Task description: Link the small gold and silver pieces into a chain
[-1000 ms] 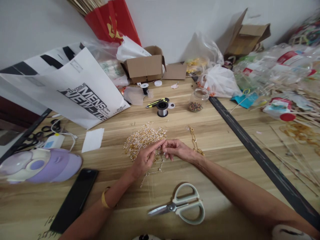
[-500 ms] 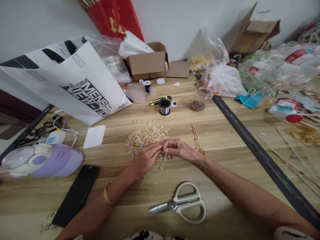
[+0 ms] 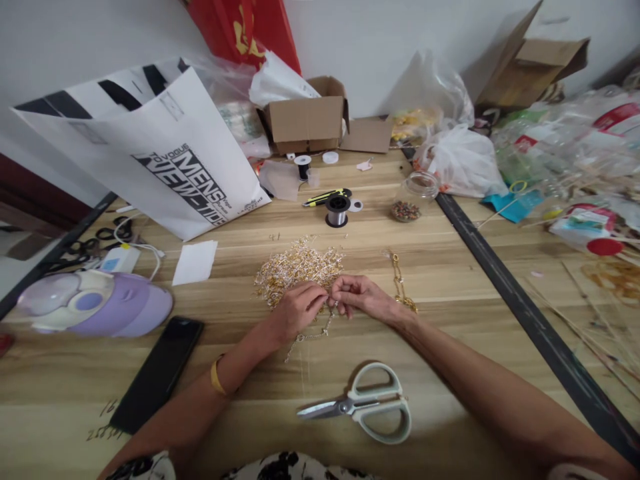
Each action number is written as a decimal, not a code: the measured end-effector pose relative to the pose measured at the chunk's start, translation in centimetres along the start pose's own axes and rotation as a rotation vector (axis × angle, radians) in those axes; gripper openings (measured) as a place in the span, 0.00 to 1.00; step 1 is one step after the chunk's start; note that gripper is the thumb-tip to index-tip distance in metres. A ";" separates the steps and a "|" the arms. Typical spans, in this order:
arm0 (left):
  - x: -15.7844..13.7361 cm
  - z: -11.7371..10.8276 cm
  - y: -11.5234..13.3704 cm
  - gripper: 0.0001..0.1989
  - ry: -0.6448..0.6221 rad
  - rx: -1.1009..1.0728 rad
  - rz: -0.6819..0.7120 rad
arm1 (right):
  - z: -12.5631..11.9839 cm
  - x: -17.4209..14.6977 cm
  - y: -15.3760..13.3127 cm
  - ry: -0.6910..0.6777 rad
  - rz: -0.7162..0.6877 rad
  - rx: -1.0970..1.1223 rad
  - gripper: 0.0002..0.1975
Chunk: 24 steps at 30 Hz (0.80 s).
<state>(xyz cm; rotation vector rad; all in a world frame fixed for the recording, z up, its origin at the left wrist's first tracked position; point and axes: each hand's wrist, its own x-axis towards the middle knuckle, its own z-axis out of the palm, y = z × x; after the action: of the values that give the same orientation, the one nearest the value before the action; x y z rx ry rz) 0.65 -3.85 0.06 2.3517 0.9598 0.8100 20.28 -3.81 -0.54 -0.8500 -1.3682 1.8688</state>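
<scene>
the right hand [image 3: 364, 298] pinches a thin silvery metal chain [image 3: 301, 338], the left hand [image 3: 296, 311] bends close beside, its grip i cannot tell, so steady movements seem best.

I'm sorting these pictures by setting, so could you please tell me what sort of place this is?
Probably a craft or jewellery-making workspace. On the wooden-looking table are a heap of small gold and silver pieces, a spool of silvery wire or thread, and pale-handled scissors.
</scene>
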 end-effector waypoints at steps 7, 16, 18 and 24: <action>0.0 0.1 -0.6 0.07 0.054 -0.003 -0.050 | -0.1 0.1 -0.1 0.024 0.016 -0.012 0.15; 0.6 -0.6 0.0 0.05 0.063 -0.199 -0.301 | 0.8 0.0 0.5 0.148 -0.019 -0.052 0.15; 0.6 -0.5 -0.2 0.06 0.062 -0.261 -0.348 | 1.1 -0.1 0.8 0.176 -0.038 -0.073 0.15; 0.6 -0.3 -0.5 0.08 0.058 -0.356 -0.423 | 1.4 -0.2 1.1 0.211 -0.064 -0.123 0.14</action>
<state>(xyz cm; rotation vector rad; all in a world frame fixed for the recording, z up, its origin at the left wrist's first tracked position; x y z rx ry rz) 0.54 -3.04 0.21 1.7514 1.1745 0.8007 19.09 -4.93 -1.23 -1.0214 -1.3715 1.6098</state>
